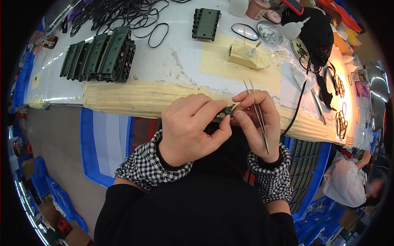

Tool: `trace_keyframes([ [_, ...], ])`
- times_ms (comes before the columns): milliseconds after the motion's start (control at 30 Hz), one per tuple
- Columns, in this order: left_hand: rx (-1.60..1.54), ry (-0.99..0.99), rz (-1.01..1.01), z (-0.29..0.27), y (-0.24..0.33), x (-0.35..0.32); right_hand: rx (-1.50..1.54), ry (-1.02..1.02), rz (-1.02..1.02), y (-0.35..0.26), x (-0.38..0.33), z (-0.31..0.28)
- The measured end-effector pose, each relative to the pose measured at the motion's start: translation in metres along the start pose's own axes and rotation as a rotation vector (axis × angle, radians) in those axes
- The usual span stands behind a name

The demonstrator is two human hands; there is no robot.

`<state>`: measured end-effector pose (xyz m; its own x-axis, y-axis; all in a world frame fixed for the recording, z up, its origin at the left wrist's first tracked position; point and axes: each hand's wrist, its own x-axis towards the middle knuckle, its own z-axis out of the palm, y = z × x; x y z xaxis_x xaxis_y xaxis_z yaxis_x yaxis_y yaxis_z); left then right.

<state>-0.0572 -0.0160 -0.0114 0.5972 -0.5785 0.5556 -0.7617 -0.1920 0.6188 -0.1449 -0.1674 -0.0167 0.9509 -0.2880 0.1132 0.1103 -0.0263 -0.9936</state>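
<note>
Near the bench's front edge, my left hand (191, 127) pinches a small dark green part with round wheels (224, 112) between thumb and fingertips. Most of that part is hidden by my fingers. My right hand (262, 115) is closed around a pair of metal tweezers (263, 130), which lie across the palm with their tips pointing away from me. Its thumb and fingertips meet the right end of the green part, beside a small beige bit too hidden to name.
Dark green wheeled model pieces stand in a row (100, 57) at left, with another piece (206, 23) at the back. Black rubber bands (123, 14) lie behind. A taped block (246, 54) holds thin sticks. Blue crates (92, 164) flank me; a person (349, 180) sits far right.
</note>
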Motion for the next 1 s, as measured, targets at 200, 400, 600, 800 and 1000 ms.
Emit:
trace_keyframes([
  [200,0.137,0.046,0.037,0.011,-0.006,-0.006,-0.227,0.118,-0.123,-0.011,-0.013,-0.011],
  [400,0.158,0.061,0.075,0.014,-0.008,-0.007,-0.122,0.207,0.001,-0.014,-0.024,-0.006],
  [600,0.180,0.064,0.093,0.017,-0.008,-0.006,-0.173,0.172,-0.104,-0.008,-0.021,-0.008],
  [800,0.184,0.090,0.091,0.021,-0.009,-0.006,-0.183,0.132,-0.114,-0.005,-0.020,-0.008],
  [1000,0.201,0.091,0.080,0.022,-0.008,-0.005,-0.218,0.140,-0.115,-0.003,-0.018,-0.007],
])
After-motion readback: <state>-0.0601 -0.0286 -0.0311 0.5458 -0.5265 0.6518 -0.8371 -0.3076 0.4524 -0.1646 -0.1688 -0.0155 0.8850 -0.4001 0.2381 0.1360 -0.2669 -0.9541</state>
